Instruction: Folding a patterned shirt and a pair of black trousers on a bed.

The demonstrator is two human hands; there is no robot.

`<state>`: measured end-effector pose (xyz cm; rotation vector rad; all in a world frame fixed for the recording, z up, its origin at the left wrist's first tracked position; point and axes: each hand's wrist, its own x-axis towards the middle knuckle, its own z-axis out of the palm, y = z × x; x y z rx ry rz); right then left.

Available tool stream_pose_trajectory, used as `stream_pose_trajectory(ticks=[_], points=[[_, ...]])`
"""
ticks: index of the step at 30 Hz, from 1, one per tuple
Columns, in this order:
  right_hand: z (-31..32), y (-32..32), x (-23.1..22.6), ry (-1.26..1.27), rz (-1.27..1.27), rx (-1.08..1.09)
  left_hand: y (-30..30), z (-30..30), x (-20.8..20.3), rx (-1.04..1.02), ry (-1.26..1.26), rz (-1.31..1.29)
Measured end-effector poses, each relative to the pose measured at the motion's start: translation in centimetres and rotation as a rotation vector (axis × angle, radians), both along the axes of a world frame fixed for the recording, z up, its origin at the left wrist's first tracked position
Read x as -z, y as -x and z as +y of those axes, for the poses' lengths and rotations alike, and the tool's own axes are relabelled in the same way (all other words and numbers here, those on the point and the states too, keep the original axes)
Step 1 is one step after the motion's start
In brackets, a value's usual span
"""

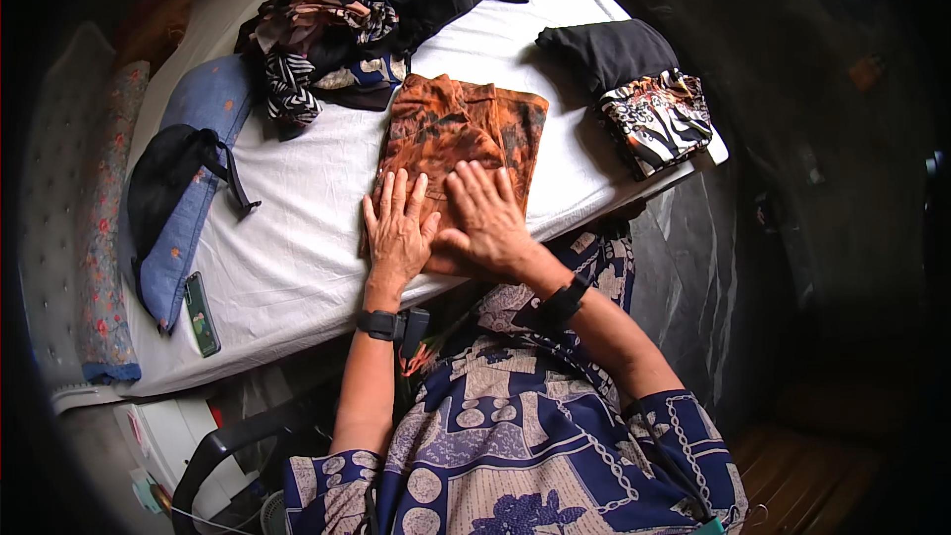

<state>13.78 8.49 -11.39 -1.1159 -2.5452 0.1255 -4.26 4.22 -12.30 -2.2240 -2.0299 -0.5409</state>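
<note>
Patterned navy-and-beige clothing point(515, 426), worn by the person, fills the foreground; dark bands circle the left wrist point(379, 324) and the right wrist point(565, 299). Beyond it, a bed point(297, 208) under a white sheet carries the remaining things. At upper left of the bed lies a loose heap point(342, 10) of dark and printed clothes, its near side close to the far left corner of the orange garment point(441, 124); whether the two touch cannot be told. To the right, well apart, a black cloth point(614, 48) lies beside a black-and-white printed cloth point(654, 119) near the bed's edge. At left, a black strapped item point(163, 178) rests on a blue pillow point(183, 267), its strap reaching over the sheet; a phone point(201, 315) lies beside the pillow's near end, and a floral bolster point(104, 228) lies farther left. Only the hands cover the orange garment, hiding part of its near half. It lies flat at the near edge of the bed, directly before the person, its long axis running away from the body and leaning slightly right at the far end. Left hand point(398, 238) and right hand point(490, 223) rest palm down upon it, fingers extended, the right's more widely spread, pinching nothing; their thumbs point toward each other.
</note>
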Motion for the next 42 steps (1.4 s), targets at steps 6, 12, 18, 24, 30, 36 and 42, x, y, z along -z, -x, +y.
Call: stream_pose_trajectory(ticks=[6,12,18,24,30,36,42], points=[[2.3,-5.3,0.0,0.053,0.011,0.113,-0.1,-0.2,-0.3,0.013,0.007,-0.007],[0.0,-6.7,-1.5,0.008,0.098,0.084,-0.6,-0.4,-1.5,0.056,-0.055,-0.065],[-5.4,-1.9,-1.5,-0.006,-0.011,-0.323,-0.3,-1.1,-0.9,0.104,-0.072,-0.049],[-4.8,-2.9,0.1,-0.143,-0.140,-0.270,0.6,-0.6,-0.3,0.152,-0.017,-0.076],[-4.2,-5.9,0.6,-0.169,-0.140,-0.215,3.0,-1.1,-0.5,0.194,0.022,-0.203],[-4.4,-6.9,0.3,-0.175,0.051,-0.281,1.4,-3.3,-4.5,0.404,-0.011,-0.235],[-4.2,-6.9,-1.3,-0.111,0.233,-0.258,3.1,-4.1,-1.9,0.366,-0.007,-0.208]])
